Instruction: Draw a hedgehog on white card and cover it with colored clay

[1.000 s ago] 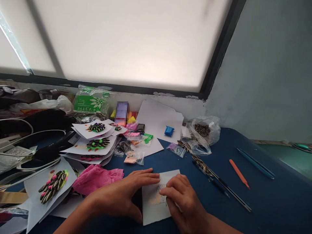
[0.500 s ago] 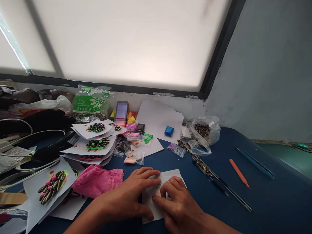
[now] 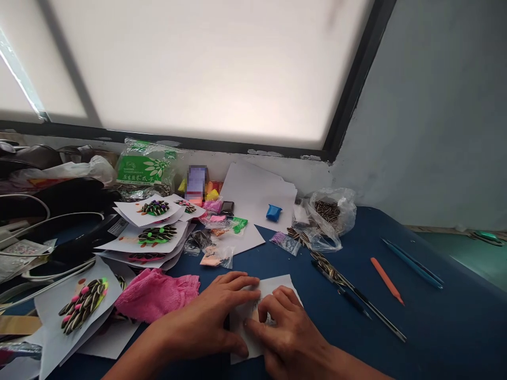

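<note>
A small white sheet of paper [image 3: 279, 282] lies on the blue table under both hands. My left hand [image 3: 212, 314] rests along its left side, fingers stretched forward and apart, holding nothing. On the sheet's right half, my right hand [image 3: 295, 330] has its fingers curled, with the thumb and index finger pressed down close together. A pale peach patch [image 3: 255, 315] and some dark drawn lines show between the hands; the right fingers cover the rest. Whatever lies under those fingertips is hidden.
Left stand stacked papers [image 3: 114, 237] bearing sunflower-seed hedgehogs, and a pink cloth [image 3: 158, 295]. Behind are clay packets [image 3: 216, 256], a blue packet [image 3: 273, 212] and a bag of seeds [image 3: 327, 211]. Rightward lie loose seeds, pens [image 3: 376, 311], an orange tool [image 3: 387, 281] and blue tweezers [image 3: 414, 264].
My right thumb has shifted very slightly left on the paper. My left hand stays in place. The whole view has moved slightly.
</note>
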A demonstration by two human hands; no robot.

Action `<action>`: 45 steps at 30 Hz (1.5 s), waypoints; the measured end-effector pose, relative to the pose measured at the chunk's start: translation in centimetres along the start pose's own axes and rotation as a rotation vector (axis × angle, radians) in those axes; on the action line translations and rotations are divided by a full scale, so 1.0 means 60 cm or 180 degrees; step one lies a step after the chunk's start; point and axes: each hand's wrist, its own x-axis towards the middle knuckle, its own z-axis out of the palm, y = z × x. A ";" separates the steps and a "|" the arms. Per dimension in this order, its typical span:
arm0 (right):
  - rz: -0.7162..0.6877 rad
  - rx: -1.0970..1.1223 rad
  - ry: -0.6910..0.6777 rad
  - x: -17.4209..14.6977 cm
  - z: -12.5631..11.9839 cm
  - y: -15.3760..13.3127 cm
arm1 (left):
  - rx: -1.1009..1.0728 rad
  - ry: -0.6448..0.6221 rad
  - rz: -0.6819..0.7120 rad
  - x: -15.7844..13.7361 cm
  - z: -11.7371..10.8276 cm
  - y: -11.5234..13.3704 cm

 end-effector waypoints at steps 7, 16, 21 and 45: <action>0.0342 0.0488 0.0376 0.003 -0.020 0.002 | -0.0091 0.0053 0.0016 -0.002 0.001 -0.006; 0.1122 0.1051 0.0575 0.003 -0.034 0.008 | -0.0578 0.0372 0.0101 -0.010 -0.013 -0.026; 0.1333 0.0843 0.0360 -0.006 -0.048 0.017 | -0.0697 0.1552 0.0021 0.002 -0.010 -0.053; 0.0187 0.0143 -0.0260 -0.008 -0.026 0.005 | 0.0160 0.0172 0.0176 0.007 0.008 -0.022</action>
